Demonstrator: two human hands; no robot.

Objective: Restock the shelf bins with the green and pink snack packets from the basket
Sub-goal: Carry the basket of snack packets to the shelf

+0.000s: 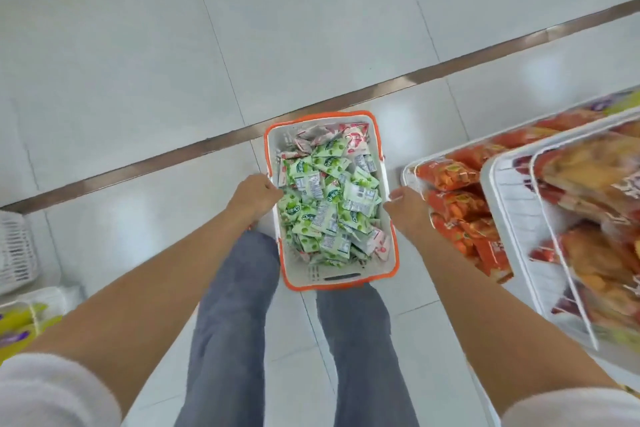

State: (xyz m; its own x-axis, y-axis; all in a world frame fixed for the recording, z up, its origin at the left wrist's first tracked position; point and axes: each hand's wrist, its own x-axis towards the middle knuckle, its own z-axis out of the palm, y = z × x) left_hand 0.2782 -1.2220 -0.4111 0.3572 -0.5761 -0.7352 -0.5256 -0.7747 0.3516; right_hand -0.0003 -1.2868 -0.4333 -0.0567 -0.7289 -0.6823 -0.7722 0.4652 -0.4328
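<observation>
- Shelf bins [512,215] of orange snacks stand at right.
- Basket [313,276] is held in front of the legs.
- Green packets [325,204] fill it, with pink packets [356,139] at its ends.
- Left hand [254,196] and right hand [407,208] each clasp a side rim.

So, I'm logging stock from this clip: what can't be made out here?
Head view only.
Print on the green packets: too small and blurred.
Floor of the basket: buried under those and the pink packets.
The shelf bins: cut off by the right edge, blurred.
Fingertips of the left hand and right hand: hidden behind the basket rim.
</observation>
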